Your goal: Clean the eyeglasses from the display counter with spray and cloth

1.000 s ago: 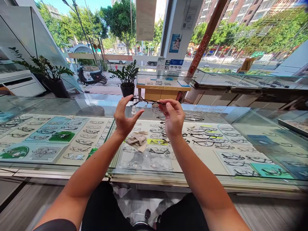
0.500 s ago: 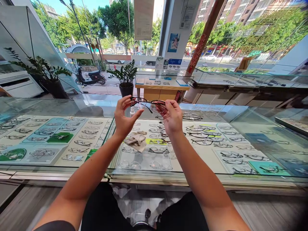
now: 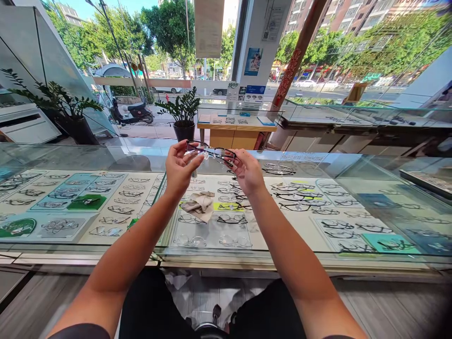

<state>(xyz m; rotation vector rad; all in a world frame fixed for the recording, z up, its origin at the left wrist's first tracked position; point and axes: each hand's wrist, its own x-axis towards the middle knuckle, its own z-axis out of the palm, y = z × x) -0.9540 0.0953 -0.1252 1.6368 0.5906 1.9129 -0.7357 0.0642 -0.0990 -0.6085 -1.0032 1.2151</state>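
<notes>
A dark-rimmed pair of eyeglasses (image 3: 211,151) is held up above the glass counter, stretched between both hands. My left hand (image 3: 179,169) grips its left end, with the thumb reaching under the left lens. At the opposite end, the fingers of my right hand (image 3: 249,172) pinch the frame near the hinge. The lower parts of the eyeglasses partly hide behind the fingers. Below my hands, a crumpled beige cloth (image 3: 199,206) lies on the counter top. A small bottle stands behind my left thumb, mostly hidden.
The glass display counter (image 3: 212,258) runs across in front of me, with rows of eyeglasses inside. Beyond it stand a potted plant (image 3: 183,123) and a small wooden display table (image 3: 231,134). A dark-edged tray (image 3: 429,188) lies at the far right.
Both hands have shifted slightly left with the eyeglasses. The frame has turned, so its front now tilts down toward the right, and the lenses show more fully.
</notes>
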